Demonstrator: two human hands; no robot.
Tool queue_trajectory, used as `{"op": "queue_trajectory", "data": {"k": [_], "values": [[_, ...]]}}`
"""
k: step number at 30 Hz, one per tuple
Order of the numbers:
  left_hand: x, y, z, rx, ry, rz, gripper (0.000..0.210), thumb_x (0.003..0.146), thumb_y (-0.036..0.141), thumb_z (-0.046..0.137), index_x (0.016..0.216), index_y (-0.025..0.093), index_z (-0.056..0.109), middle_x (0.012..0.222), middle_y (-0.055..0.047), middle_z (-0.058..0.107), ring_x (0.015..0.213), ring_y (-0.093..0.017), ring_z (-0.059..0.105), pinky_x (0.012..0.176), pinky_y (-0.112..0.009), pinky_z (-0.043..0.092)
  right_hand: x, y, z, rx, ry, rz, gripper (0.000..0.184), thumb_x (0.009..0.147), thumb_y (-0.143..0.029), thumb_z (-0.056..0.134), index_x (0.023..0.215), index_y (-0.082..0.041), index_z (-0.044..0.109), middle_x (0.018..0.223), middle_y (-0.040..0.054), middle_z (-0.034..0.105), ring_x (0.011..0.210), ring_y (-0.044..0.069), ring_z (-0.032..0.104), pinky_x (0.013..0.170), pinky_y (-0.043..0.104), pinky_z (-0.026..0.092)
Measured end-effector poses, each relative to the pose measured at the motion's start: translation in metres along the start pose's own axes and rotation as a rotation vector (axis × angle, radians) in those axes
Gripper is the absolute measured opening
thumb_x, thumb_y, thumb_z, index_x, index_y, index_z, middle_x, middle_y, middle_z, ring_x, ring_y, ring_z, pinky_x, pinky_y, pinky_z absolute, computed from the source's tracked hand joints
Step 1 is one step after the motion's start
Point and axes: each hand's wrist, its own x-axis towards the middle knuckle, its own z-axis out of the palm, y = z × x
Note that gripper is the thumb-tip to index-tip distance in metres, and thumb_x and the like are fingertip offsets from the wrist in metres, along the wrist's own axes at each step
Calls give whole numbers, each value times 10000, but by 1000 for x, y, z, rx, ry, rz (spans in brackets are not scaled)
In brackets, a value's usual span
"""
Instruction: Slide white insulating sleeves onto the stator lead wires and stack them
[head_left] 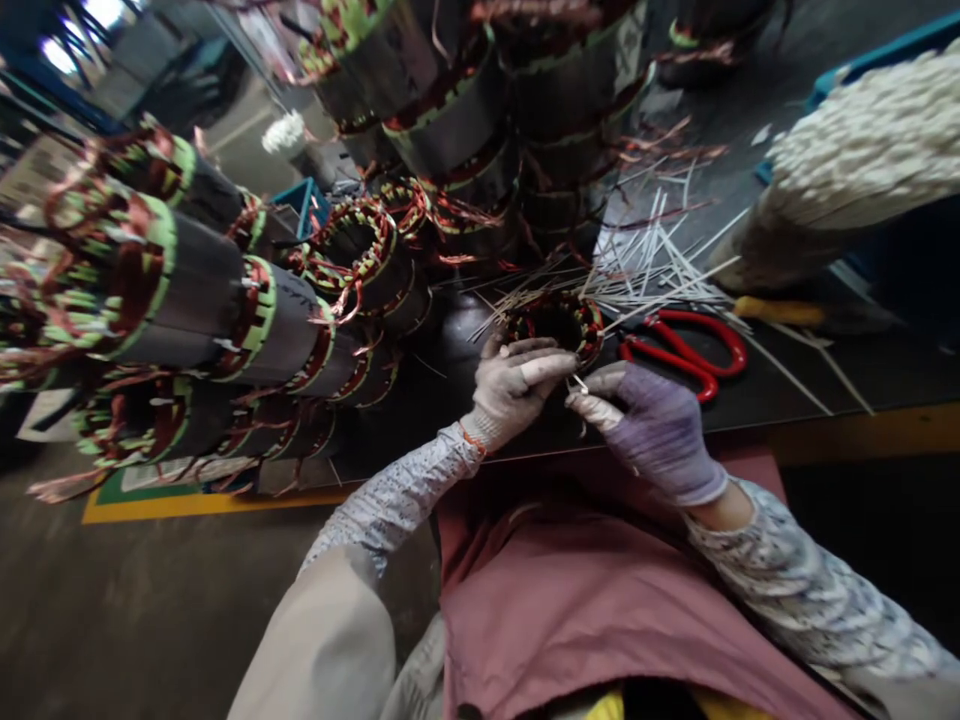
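Note:
A motor stator [592,318] with copper windings and a dark open bore stands on the bench just in front of me. My left hand [514,385], in a whitish glove with a taped finger, lies across its near rim, its long fingers pointing right and pressed against it. The underside of that grip is hidden. At the front of the stator my right hand [649,425], in a purple glove with a taped fingertip, is closed in a pinch on a short white cord [579,383]. The left fingertips are close to this cord.
Red-handled scissors [731,350] lie right of the stator. Loose white cords [660,260] are strewn behind it. Stacked stators [202,290] crowd the left, with more [457,130] at the back. A thick bundle of white cords [862,140] and a yellow handle [780,311] are at right.

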Motion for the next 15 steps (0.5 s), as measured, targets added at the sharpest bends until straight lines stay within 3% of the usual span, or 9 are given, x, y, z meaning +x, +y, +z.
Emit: {"op": "queue_trajectory", "data": {"k": [3,7,11,15], "values": [[0,0,1,0,9,12,194,1023,269,617,1002,268,810,988,-24,837,1033,-173,777,1148,-441,459,5,4,2,-48,-40,63,304,932,-468,626,769,-223,701,769,54,740,726,203,707,693,328,566],[0,-2,1,-26,21,28,194,1026,280,617,992,255,806,978,-25,837,1019,-170,781,1156,-439,455,1,-1,-5,-43,-107,18,303,955,-466,597,811,-229,719,816,50,751,746,192,710,718,319,559],[-1,-5,0,-34,6,28,209,1030,276,600,1013,263,808,996,-29,836,1043,-174,775,1166,-444,445,6,4,0,-176,-104,42,364,966,-500,565,802,-213,718,784,61,744,719,197,697,676,314,529],[-1,-8,0,-30,-27,23,208,1027,272,601,1027,275,808,998,-17,835,1051,-168,769,1200,-452,408,15,11,5,-366,-85,-92,411,995,-510,517,830,-190,714,795,76,738,720,192,672,641,299,464]]}}
